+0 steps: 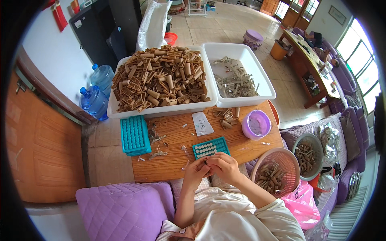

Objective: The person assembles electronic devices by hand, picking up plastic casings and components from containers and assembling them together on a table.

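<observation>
Grip of both hands — left hand (196,172), right hand (223,166) — pinched on one small part (206,162), beside teal tray (210,147)

Just one view here, a wide fisheye on the person's head, looking steeply down and a bit forward. The wooden table (225,140) sits close at frame centre, lap and forearms along the bottom edge, the tiled floor (225,24) stretches off toward the top. Edges bend near the rim.
</observation>
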